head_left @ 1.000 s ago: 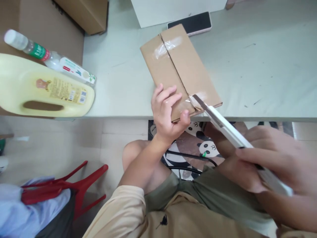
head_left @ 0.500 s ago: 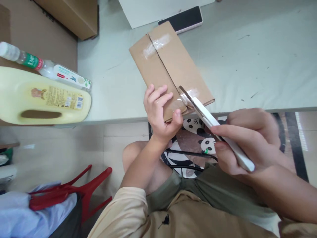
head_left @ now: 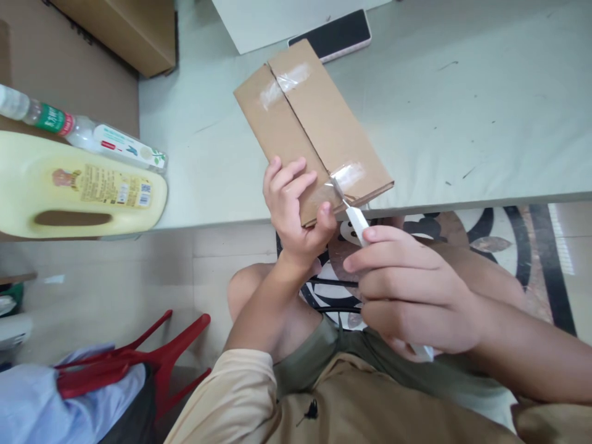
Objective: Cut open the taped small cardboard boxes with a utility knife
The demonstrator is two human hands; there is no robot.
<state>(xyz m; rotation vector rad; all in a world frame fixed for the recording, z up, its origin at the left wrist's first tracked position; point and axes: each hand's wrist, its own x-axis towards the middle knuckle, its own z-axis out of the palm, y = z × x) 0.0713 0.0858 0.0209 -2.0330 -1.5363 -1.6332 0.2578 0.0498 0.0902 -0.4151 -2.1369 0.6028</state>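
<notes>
A flat cardboard box (head_left: 319, 117) with a seam down its top face lies slanted at the table's front edge. Clear tape (head_left: 346, 179) crosses the seam at the near end, and another strip sits at the far end. My left hand (head_left: 296, 203) grips the box's near left corner, thumb at the near edge and fingers on top. In my right hand (head_left: 411, 283) is a white-handled knife (head_left: 358, 225), its thin blade at the seam by the near tape. My fingers cover most of the handle.
A dark-topped phone-like device (head_left: 335, 36) lies behind the box, beside a white box (head_left: 287, 21). At left are a yellow jug (head_left: 87, 191), a plastic bottle (head_left: 115, 145) and large cardboard boxes (head_left: 124, 31). A red chair (head_left: 161, 357) stands below left.
My right hand has turned, bringing the knife from a side-on view to a steeper angle, its blade still at the near tape. The view has shifted slightly; my left hand keeps its hold.
</notes>
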